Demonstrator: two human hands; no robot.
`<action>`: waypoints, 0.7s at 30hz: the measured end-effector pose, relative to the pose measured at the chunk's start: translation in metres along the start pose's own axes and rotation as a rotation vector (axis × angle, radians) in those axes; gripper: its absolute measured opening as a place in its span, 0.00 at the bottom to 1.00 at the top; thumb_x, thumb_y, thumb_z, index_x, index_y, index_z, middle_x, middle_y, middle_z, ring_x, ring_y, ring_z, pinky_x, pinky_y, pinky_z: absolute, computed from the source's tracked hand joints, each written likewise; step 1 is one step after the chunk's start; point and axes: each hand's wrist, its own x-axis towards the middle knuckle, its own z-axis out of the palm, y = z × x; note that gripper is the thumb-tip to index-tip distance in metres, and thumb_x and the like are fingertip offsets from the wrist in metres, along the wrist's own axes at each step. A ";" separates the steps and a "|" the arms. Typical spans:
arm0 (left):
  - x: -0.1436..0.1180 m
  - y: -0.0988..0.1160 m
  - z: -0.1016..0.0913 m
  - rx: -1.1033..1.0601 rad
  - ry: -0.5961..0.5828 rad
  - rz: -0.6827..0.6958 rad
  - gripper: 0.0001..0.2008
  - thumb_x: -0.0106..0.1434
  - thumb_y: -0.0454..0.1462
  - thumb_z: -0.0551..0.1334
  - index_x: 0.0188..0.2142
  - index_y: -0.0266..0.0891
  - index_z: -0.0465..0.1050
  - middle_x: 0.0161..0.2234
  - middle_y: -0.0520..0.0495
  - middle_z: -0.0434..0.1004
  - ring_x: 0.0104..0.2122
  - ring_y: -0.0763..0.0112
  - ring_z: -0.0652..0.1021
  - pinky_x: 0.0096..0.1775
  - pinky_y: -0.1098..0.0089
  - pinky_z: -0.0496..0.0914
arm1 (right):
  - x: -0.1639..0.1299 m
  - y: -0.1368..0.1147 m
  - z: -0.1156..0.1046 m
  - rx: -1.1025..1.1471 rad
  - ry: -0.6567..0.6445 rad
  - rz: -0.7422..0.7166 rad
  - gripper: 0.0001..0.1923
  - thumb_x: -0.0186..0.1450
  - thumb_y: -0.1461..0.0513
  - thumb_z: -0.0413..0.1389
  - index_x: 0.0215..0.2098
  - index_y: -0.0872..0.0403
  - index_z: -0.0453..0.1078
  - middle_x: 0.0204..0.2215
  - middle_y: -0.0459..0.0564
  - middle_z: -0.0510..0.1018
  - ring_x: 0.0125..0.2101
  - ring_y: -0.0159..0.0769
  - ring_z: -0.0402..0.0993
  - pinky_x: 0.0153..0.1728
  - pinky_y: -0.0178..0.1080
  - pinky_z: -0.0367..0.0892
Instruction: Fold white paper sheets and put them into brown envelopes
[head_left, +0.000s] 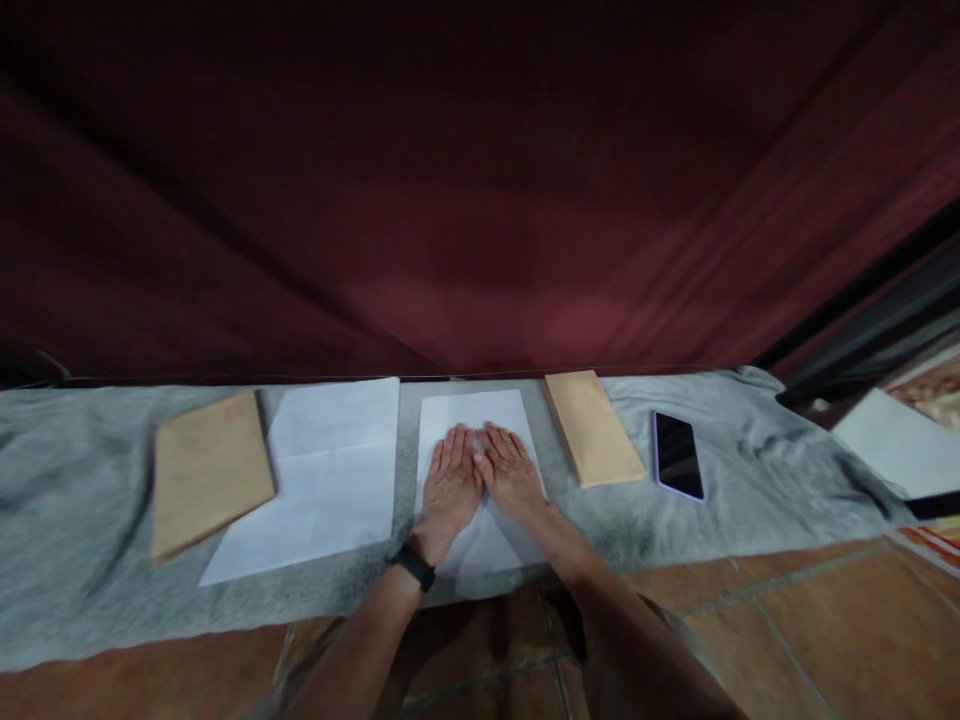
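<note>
A white sheet of paper [471,407] lies on a grey cloth, directly in front of me. My left hand [451,482] rests flat on it, fingers stretched forward and holding nothing. Beside it, my right hand [511,475] also presses flat on the paper, its thumb side touching or nearly touching the left. Slanting lines, like folds, run across the paper's near part below my hands. Both palms and the paper under them are hidden.
To the left, a larger creased white sheet [337,470] lies next to a brown board or packet [210,470]. A long brown envelope-like piece [596,430] and a phone [679,455] lie to the right on the grey cloth [765,470]. Behind hangs dark red fabric [480,250]; tiled floor [817,610] is nearest.
</note>
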 end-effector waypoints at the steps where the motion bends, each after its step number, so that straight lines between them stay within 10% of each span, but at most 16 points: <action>1: 0.001 -0.003 0.000 0.010 0.010 -0.031 0.29 0.70 0.34 0.45 0.69 0.25 0.54 0.70 0.32 0.52 0.71 0.57 0.53 0.69 0.54 0.49 | 0.001 0.004 0.000 -0.016 0.001 0.008 0.27 0.77 0.57 0.41 0.69 0.60 0.58 0.69 0.59 0.59 0.70 0.45 0.51 0.70 0.54 0.47; 16: -0.022 -0.042 -0.004 0.050 0.082 -0.238 0.30 0.70 0.38 0.49 0.67 0.21 0.57 0.68 0.28 0.57 0.69 0.51 0.59 0.67 0.52 0.56 | -0.021 0.033 -0.011 -0.333 0.119 0.096 0.28 0.76 0.57 0.41 0.70 0.65 0.55 0.67 0.63 0.61 0.68 0.49 0.56 0.66 0.52 0.55; 21: -0.044 -0.024 -0.012 0.021 0.169 -0.049 0.29 0.71 0.36 0.48 0.68 0.24 0.56 0.69 0.31 0.56 0.70 0.54 0.56 0.68 0.52 0.54 | -0.034 0.015 -0.019 -0.262 0.136 0.058 0.29 0.77 0.57 0.39 0.70 0.66 0.53 0.69 0.63 0.58 0.69 0.48 0.52 0.67 0.53 0.54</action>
